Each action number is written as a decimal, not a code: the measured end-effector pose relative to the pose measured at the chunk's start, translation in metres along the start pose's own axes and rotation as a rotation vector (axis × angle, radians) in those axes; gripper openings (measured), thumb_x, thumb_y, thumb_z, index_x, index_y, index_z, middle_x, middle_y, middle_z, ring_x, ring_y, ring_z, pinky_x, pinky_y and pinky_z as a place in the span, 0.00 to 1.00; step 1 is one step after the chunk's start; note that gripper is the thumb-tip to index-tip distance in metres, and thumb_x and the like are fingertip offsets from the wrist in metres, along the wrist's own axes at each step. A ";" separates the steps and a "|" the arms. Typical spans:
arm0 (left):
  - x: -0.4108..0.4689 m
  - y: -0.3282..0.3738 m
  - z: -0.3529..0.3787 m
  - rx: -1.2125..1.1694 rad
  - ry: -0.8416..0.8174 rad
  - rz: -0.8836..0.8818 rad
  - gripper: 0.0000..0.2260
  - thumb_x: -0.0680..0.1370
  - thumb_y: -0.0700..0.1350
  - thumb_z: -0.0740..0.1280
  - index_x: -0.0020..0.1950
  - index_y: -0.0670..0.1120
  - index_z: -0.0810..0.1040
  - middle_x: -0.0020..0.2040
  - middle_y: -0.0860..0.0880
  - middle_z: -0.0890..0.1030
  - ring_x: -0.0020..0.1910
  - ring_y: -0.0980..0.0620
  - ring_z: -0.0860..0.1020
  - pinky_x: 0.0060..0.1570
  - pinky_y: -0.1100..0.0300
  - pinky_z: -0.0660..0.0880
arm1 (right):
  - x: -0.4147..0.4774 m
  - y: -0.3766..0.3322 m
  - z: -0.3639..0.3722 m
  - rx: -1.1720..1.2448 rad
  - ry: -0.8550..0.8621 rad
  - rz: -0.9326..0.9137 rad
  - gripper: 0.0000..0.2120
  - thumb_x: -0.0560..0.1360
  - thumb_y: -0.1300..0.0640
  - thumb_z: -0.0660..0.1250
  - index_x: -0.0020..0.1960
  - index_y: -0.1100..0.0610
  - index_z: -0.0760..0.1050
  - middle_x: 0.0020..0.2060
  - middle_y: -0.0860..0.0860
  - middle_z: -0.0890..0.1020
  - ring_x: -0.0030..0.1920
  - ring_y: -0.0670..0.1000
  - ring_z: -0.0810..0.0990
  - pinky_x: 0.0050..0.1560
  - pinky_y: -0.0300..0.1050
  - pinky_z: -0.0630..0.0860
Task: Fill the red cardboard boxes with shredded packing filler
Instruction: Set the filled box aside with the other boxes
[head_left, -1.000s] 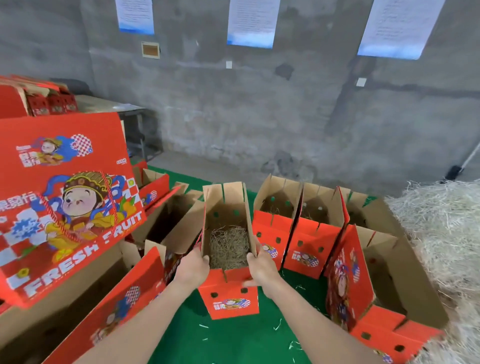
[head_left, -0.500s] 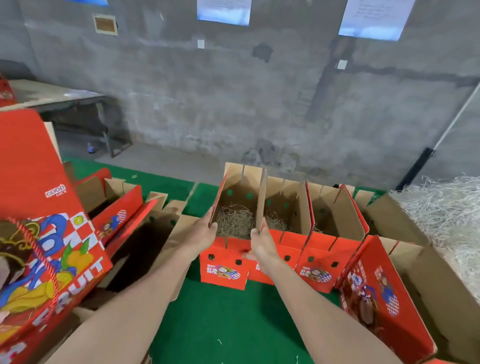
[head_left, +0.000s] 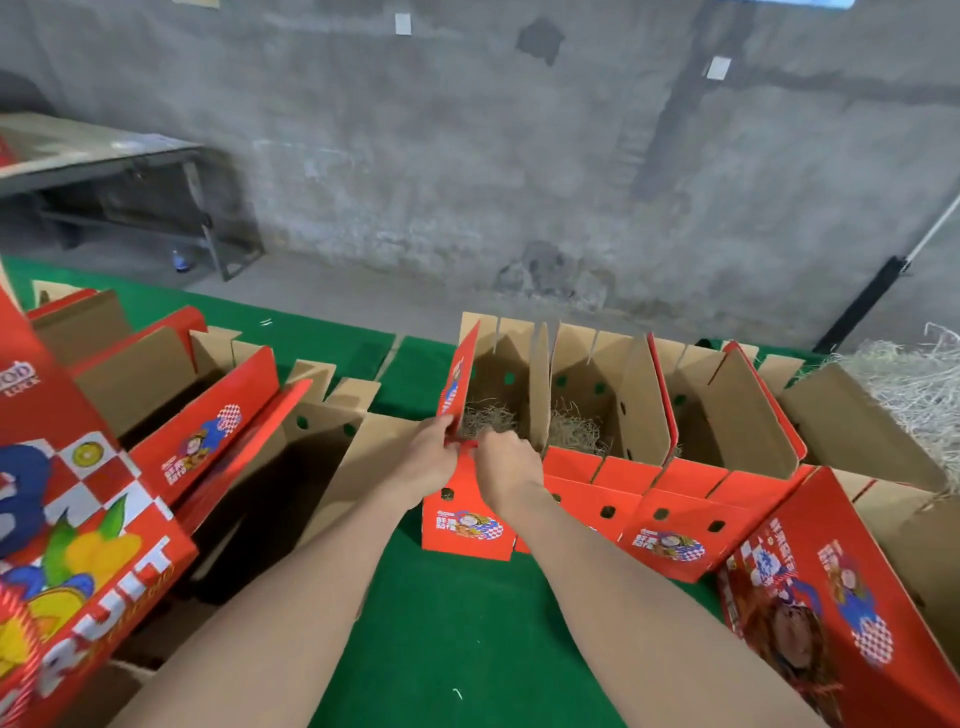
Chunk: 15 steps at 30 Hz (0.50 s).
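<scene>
Soft, even light is falling, seemingly from overhead; shadow is pooling under the table (head_left: 93, 150) and inside the open carton (head_left: 291, 499). The wide lens is bowing the edges, the printed box (head_left: 78, 545) at lower left is smearing, and the red box (head_left: 467, 525) I am gripping is reading fairly clear.

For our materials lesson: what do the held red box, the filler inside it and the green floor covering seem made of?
Red box: cardboard, brown raw inside, printed smooth red outside; creased flaps, punched holes. Filler: pale thin tangled strands, probably shredded paper, perhaps straw. Green floor covering: matte, likely felt or carpet; no shine.
</scene>
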<state>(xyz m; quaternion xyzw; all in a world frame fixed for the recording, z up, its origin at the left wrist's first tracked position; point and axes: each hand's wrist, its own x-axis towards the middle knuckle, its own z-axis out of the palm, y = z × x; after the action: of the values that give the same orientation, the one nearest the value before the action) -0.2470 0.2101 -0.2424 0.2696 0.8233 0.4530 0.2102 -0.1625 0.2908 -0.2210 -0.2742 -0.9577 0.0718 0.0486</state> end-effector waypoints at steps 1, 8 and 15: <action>0.000 0.003 0.000 0.008 -0.010 0.012 0.19 0.80 0.42 0.57 0.72 0.47 0.64 0.69 0.47 0.66 0.54 0.48 0.77 0.52 0.49 0.78 | 0.004 0.002 -0.001 -0.016 0.016 0.024 0.08 0.76 0.61 0.62 0.55 0.61 0.73 0.51 0.59 0.80 0.53 0.62 0.79 0.48 0.50 0.75; -0.024 0.010 -0.007 -0.192 -0.087 -0.073 0.22 0.81 0.43 0.57 0.75 0.51 0.58 0.58 0.41 0.79 0.48 0.45 0.79 0.52 0.47 0.76 | 0.005 0.008 -0.003 0.187 -0.047 0.137 0.13 0.77 0.56 0.63 0.58 0.63 0.72 0.54 0.62 0.78 0.55 0.63 0.77 0.50 0.48 0.73; -0.089 0.041 -0.039 -0.061 0.251 0.106 0.11 0.79 0.42 0.61 0.59 0.42 0.79 0.54 0.46 0.81 0.51 0.50 0.79 0.54 0.54 0.76 | -0.045 -0.034 -0.042 0.389 0.197 -0.178 0.09 0.78 0.56 0.57 0.55 0.58 0.70 0.48 0.59 0.80 0.47 0.62 0.78 0.38 0.49 0.69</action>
<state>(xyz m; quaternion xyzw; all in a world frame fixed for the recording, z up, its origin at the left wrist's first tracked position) -0.1917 0.1473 -0.1788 0.2473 0.8137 0.5184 0.0896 -0.1362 0.2431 -0.1767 -0.1800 -0.9368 0.2235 0.2001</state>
